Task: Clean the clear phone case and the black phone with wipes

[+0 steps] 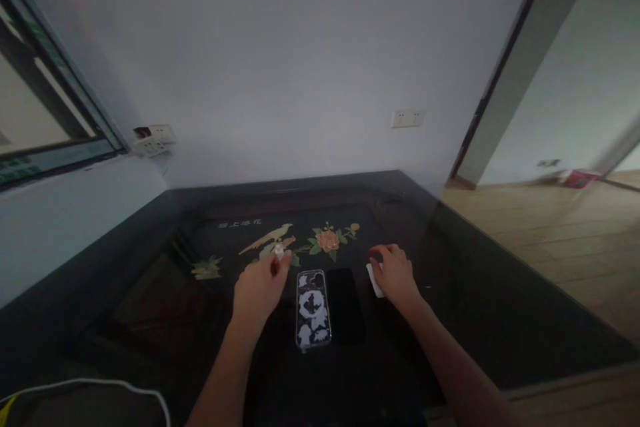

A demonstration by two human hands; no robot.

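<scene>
Above the clear phone case, my left hand (pixel 261 285) is closed, with a small white object (pixel 279 250) pinched at its fingertips; its kind is too small to make out. My right hand (pixel 395 275) curls over a flat white rectangular object (pixel 375 281) at the right, its fingers bent around the edge and covering part of it. Between the hands lies the clear phone case (pixel 313 327) with white cartoon figures and a camera cutout at its top. Right beside the case is a black phone (pixel 346 307), dark against the tabletop.
The glossy black table (pixel 480 293) carries an inlaid bird (pixel 270 237) and flower (pixel 328 241) picture. A white cable (pixel 100 381) runs along the lower left. Wall sockets (pixel 407 119) sit behind the table; a window (pixel 45 80) is at the left.
</scene>
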